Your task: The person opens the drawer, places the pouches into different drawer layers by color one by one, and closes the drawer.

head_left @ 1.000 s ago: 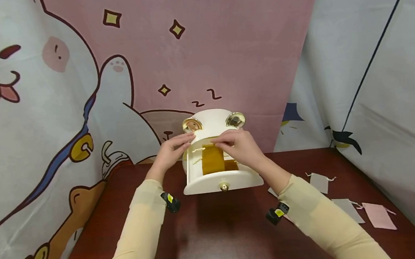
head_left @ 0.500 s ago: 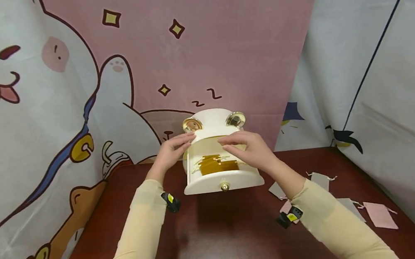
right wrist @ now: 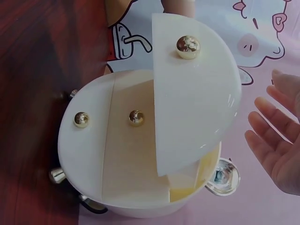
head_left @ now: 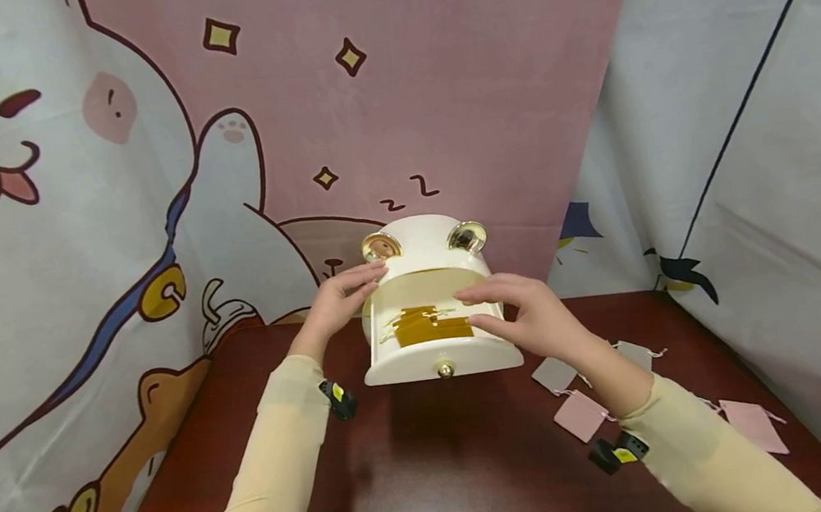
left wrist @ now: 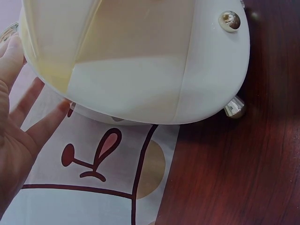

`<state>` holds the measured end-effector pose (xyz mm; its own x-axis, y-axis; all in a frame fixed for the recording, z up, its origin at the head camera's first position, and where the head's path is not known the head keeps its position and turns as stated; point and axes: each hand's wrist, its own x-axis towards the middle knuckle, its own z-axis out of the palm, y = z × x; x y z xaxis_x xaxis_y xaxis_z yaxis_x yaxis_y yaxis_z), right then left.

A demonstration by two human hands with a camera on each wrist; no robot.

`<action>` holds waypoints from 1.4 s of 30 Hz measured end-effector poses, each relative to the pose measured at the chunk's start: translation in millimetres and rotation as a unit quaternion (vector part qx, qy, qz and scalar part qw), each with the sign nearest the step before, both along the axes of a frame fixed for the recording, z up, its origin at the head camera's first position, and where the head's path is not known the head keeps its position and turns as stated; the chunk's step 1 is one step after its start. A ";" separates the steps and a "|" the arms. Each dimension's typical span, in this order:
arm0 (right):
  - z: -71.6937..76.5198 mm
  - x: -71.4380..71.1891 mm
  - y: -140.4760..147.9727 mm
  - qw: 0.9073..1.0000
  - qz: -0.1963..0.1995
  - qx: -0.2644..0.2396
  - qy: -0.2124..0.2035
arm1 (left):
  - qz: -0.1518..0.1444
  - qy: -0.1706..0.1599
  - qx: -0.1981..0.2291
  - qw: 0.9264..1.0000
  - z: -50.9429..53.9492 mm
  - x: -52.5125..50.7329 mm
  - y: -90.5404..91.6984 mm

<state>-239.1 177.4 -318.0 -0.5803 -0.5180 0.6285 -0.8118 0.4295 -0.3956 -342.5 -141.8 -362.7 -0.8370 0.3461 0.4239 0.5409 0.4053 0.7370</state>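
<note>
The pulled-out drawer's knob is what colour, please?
The knob is shiny gold, seen best in the right wrist view.

Your left hand [head_left: 340, 297] touches the glossy white rounded box [head_left: 420, 240] on its left; your right hand [head_left: 531, 316] hovers by its pulled-out drawer [head_left: 406, 363] of mustard-yellow pouches [head_left: 434, 330]. Grey pouches [head_left: 555, 374] and pink drawstring pouches [head_left: 580, 415] lie right of the box on the dark-red bench [head_left: 432, 485].

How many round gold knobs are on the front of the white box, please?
3: a top knob on the pulled-out drawer, a middle knob on the panel below, a bottom knob on the lowest panel.
</note>
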 end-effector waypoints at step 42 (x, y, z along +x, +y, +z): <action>-56.1 39.7 -17.3 0.997 0.061 -0.032 0.030 | 0.005 -0.005 -0.016 1.000 3.1 -2.1 -2.2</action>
<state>-199.4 160.0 -374.1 -0.4757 -0.5401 0.6943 -0.8795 0.3009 -0.3686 -344.5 -143.9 -359.6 -0.8444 0.3516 0.4042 0.5296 0.4336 0.7291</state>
